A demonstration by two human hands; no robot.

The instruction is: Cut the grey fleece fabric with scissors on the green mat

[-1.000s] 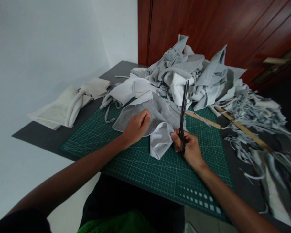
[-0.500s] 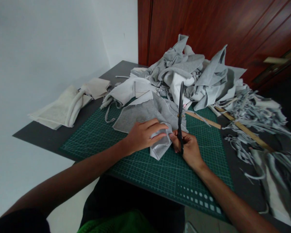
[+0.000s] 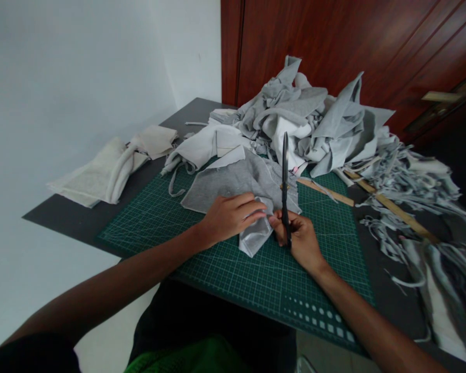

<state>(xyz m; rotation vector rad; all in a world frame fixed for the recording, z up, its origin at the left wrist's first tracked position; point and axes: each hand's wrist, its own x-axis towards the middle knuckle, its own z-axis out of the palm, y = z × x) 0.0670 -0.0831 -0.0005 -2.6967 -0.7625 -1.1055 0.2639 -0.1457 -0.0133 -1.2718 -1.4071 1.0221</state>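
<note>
Black scissors (image 3: 285, 181) point away from me, their handles in my right hand (image 3: 301, 235), which is closed round them. The thumb and fingertips of that hand also meet the edge of a small light-grey cloth piece (image 3: 254, 238). My left hand (image 3: 231, 217) lies over the same piece from the left, fingers bent together on it; its thumb is hidden. Behind both hands a larger grey cloth (image 3: 221, 181) is spread on the green cutting mat (image 3: 233, 274).
Grey and white cloths (image 3: 306, 109) are heaped at the back by the door. Cream pieces (image 3: 97, 173) lie left. A wooden ruler (image 3: 328, 192), a long yellowish strip (image 3: 396, 210), thin scraps (image 3: 411, 171) and folded cloth (image 3: 446, 295) are on the right.
The scissors and my right hand have shifted slightly left, and the blades look more edge-on. My left hand has barely moved on the small cloth piece.
</note>
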